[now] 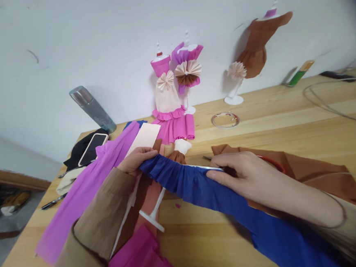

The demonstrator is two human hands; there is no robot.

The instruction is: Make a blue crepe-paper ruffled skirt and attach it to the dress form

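A long strip of blue crepe paper (220, 196), gathered into pleats along its upper edge, runs from the table's middle toward the lower right. My left hand (135, 159) pinches its far end, fingers closed on the paper. My right hand (245, 173) presses fingers together on the gathered edge further along, where a thin white strip shows. Under the paper lies a small white mannequin stand (155, 213), tipped on its side with brown paper around it. Red-handled scissors (273, 163) lie just behind my right hand.
Purple (87, 194), magenta (139, 264) and brown (320, 175) crepe sheets lie on the wooden table (288, 124). Three dressed mini mannequins (168, 89) stand by the wall, with a grey bottle (92, 109), a phone (93, 148), a tape roll (225, 120) and a glue tube (301, 73).
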